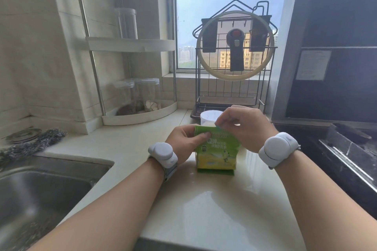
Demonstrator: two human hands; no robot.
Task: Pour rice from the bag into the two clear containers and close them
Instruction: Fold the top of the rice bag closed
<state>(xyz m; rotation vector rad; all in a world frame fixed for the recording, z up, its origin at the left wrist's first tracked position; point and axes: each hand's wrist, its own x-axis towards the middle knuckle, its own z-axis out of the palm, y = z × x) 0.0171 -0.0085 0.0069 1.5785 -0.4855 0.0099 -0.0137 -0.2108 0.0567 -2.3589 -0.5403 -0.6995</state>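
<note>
A green and yellow rice bag (215, 154) stands upright on the pale countertop (214, 206). My left hand (184, 138) pinches the bag's top left corner. My right hand (242, 126) grips the top edge at the right side. Just behind the bag, partly hidden by my right hand, sits a clear round container (209, 119) with a white rim. A second clear container is not distinguishable near the bag.
A steel sink (40, 195) lies at the left. A corner shelf (140, 114) holds several clear jars. A wire rack with a glass pot lid (235, 47) stands at the window. A dark stove (342, 159) borders the right.
</note>
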